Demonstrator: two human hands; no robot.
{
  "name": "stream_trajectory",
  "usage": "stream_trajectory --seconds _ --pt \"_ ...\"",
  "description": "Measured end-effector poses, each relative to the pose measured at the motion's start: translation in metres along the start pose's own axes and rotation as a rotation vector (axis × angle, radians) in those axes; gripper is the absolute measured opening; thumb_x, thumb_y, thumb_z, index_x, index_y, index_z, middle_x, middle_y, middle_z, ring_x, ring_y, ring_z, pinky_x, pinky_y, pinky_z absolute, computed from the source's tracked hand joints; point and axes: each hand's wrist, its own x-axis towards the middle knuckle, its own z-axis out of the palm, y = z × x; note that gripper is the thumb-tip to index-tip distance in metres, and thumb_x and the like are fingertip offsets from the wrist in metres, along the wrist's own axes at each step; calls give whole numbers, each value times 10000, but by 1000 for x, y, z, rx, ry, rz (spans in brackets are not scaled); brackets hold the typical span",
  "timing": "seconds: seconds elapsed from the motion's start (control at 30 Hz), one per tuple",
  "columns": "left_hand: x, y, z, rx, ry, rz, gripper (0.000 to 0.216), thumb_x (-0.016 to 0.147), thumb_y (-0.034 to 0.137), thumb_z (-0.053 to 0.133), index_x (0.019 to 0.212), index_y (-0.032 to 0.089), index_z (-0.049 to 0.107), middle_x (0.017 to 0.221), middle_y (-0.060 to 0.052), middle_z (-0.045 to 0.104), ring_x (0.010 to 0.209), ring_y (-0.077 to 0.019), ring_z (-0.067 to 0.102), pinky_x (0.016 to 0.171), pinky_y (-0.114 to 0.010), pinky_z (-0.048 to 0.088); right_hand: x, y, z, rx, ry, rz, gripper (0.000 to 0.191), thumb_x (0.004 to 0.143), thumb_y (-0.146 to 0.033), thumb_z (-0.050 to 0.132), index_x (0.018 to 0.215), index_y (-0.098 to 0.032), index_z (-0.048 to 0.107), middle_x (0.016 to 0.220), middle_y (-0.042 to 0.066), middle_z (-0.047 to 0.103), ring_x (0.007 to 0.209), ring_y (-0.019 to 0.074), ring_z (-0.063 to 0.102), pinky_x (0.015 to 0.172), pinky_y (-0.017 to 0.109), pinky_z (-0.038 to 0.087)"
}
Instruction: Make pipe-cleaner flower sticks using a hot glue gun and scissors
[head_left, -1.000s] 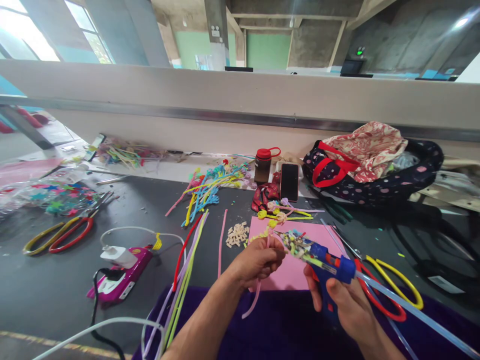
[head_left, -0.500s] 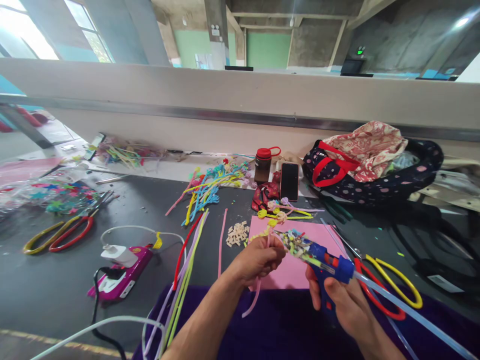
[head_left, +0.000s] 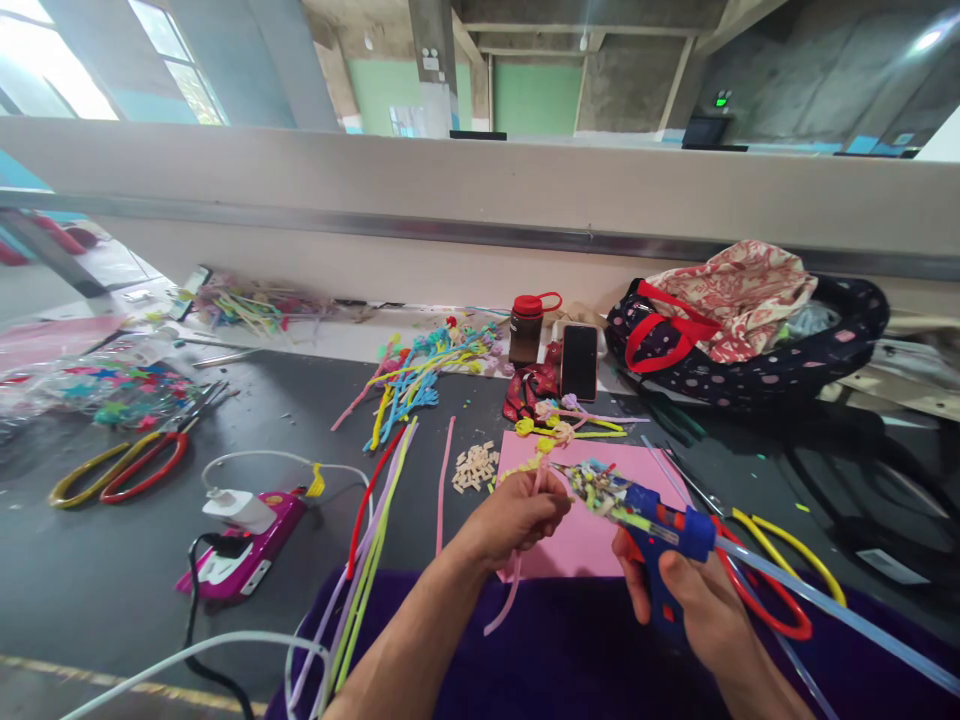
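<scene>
My left hand (head_left: pixel 521 515) is closed, pinching a pink pipe cleaner (head_left: pixel 508 597) whose tail hangs below the fingers. My right hand (head_left: pixel 686 600) is wrapped round the handle of a blue hot glue gun (head_left: pixel 664 540). Scraps and hardened glue cover the gun's front, and its nozzle points at the left fingertips; whether it touches the pipe cleaner I cannot tell. A long clear glue stick (head_left: pixel 817 595) runs out of the gun's back. Both hands are above a pink sheet (head_left: pixel 577 545), with a pile of small pale pieces (head_left: pixel 475 467) to its left.
Red-and-yellow scissors (head_left: pixel 780 570) lie at the right, another pair (head_left: pixel 142 465) at the left. A magenta power strip (head_left: pixel 247 560) has cables trailing forward. Loose pipe cleaners (head_left: pixel 375 540) lie left of my forearm. Behind stand a bottle (head_left: pixel 526 335), a phone (head_left: pixel 579 362) and a dotted bag (head_left: pixel 675 370).
The glue gun and my right hand have shifted slightly to the right. My left hand keeps its place with the pink pipe cleaner.
</scene>
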Motion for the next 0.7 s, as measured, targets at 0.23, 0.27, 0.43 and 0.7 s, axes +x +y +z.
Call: stream_trajectory --seconds 0.23,0.27,0.43,0.7 --pt "1 -3 -2 25 -25 18 139 690 252 566 642 170 464 436 86 419 323 -19 210 333 -181 105 1 3 -1 49 -9 8 422 851 -528 422 874 -154 616 637 36 601 445 127 526 447 255 389" --pt "1 -3 -2 28 -24 17 136 687 252 566 646 171 465 437 86 419 324 -20 209 334 -182 107 1 4 -1 42 -7 11 430 851 -533 417 871 -152 616 629 34 597 447 128 525 454 258 395" --pt "1 -2 -2 34 -31 15 129 682 251 563 641 167 473 436 87 414 324 -20 203 337 -183 99 2 2 -1 11 -15 28 457 849 -557 403 847 -152 613 624 32 594 437 128 531 439 254 402" --pt "1 -2 -1 12 -18 36 91 663 183 516 592 167 462 417 83 418 305 -18 199 328 -196 81 0 4 -1 -12 -36 52 470 851 -564 395 824 -147 612 615 34 596 454 134 538 449 255 401"
